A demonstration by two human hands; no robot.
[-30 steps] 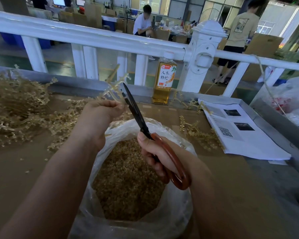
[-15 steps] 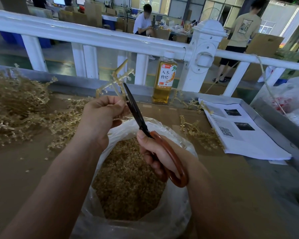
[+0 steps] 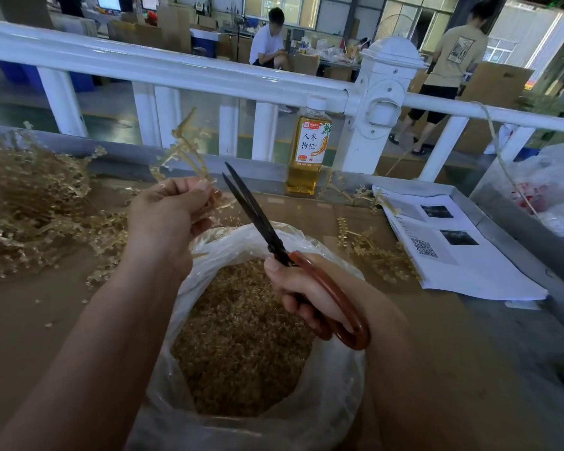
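1. Far to the left of the left hand, a tangled heap of pale gold plastic branches point(image 3: 30, 206) lies on the brown counter point(image 3: 30, 320).
2. The left hand point(image 3: 170, 213) is raised above the counter, its fingers curled. They pinch a pale gold plastic sprig point(image 3: 184, 148) that sticks up and away from the fingertips.
3. Just to the right of that hand is a pair of scissors with black blades and red-brown handles point(image 3: 275, 240). The blades point up and to the left and are slightly parted. Their tips are just beside the sprig; I cannot tell whether they touch it.
4. The right hand point(image 3: 310, 294) grips the scissor handles, fingers wrapped through the loops and thumb laid along the top near the pivot.
5. Below and between both hands, a clear plastic bag point(image 3: 332, 402) stands open, filled with small golden cut pieces point(image 3: 241, 336).
6. Beyond the right hand, a clear bottle of amber drink with a white cap point(image 3: 308, 151) stands upright at the counter's far edge, against a white railing point(image 3: 176, 70).
7. To the right of the right hand, a few loose gold branches point(image 3: 372, 252) lie on the counter.
8. Further right, touching those branches, is a stack of white printed sheets with a square code point(image 3: 463, 255).
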